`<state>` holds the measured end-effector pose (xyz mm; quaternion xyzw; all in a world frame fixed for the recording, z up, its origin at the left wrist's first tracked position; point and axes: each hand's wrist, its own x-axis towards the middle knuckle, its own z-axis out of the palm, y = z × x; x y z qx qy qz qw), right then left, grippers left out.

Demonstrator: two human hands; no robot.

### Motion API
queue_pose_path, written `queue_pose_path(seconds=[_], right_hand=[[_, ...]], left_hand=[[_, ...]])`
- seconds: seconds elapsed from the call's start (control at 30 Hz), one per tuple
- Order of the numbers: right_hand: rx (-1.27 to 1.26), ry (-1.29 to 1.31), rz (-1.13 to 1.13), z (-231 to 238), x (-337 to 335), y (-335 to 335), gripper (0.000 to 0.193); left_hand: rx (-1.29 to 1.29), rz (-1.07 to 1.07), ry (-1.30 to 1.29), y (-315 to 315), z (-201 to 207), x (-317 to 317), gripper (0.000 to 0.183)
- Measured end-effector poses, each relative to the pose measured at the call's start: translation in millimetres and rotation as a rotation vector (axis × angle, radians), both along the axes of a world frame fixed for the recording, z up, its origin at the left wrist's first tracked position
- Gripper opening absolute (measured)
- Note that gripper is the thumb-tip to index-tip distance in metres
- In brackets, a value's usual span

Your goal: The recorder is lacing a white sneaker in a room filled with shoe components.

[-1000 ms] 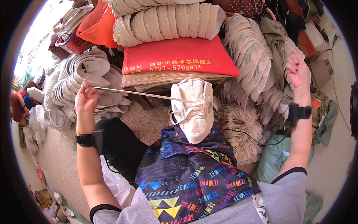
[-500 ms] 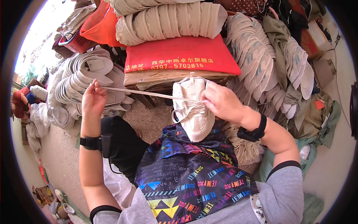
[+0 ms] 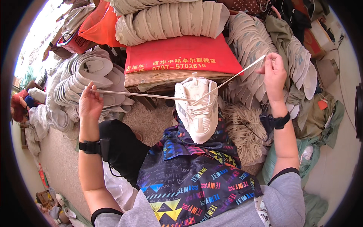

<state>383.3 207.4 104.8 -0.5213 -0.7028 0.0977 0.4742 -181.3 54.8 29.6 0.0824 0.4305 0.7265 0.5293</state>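
A cream sneaker (image 3: 198,126) rests on my lap over a dark patterned apron (image 3: 196,181), its toe toward me. Its pale shoelace (image 3: 141,94) is threaded across the front, with both ends pulled out to the sides. At the left, my left hand (image 3: 90,103) is closed in a pinch on one lace end. Up and to the right, my right hand (image 3: 275,75) pinches the other end. Both stretches of lace are taut, and they cross over the shoe's tongue.
A wooden bench with a red cloth (image 3: 181,55) stands just beyond the shoe, bearing rolled stacks of shoe uppers (image 3: 172,22). More stacked uppers lie left (image 3: 85,75) and right (image 3: 251,49). A bundle of loose laces (image 3: 245,138) is by my right forearm.
My right hand has moved from beside the shoe up and to the right, drawing its lace end out straight. The left hand has shifted slightly left, still holding its end.
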Motion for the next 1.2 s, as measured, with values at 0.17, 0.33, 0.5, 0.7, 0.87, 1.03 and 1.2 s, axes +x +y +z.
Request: queue_pose_path(seconds=[0.17, 0.33, 0.5, 0.7, 0.87, 1.03, 1.2], right_hand=[[-0.587, 1.171, 0.248, 20, -59, -23, 0.013], [-1.046, 0.836, 0.921, 3, -68, -40, 0.025], [-0.251, -0.525, 0.864, -22, -77, -64, 0.013], [-0.274, -0.447, 1.037, -38, -83, -55, 0.014], [0.072, -0.483, 0.885, -47, -95, -75, 0.014], [0.548, -0.743, 0.837, -55, -64, -53, 0.015], [-0.249, -0.273, 0.639, -54, -45, -61, 0.012]], left_hand=[[-0.078, 0.159, -0.101, 11, 18, 36, 0.022], [0.057, 0.061, -0.107, 5, 0, 5, 0.021], [0.105, -0.031, 0.005, -1, 5, 11, 0.022], [0.093, 0.008, 0.112, -7, 20, 30, 0.023], [-0.002, -0.005, 0.008, 3, 34, 62, 0.027], [0.062, -0.066, -0.068, -5, 22, -10, 0.029], [0.131, 0.127, 0.095, -9, 30, -61, 0.032]])
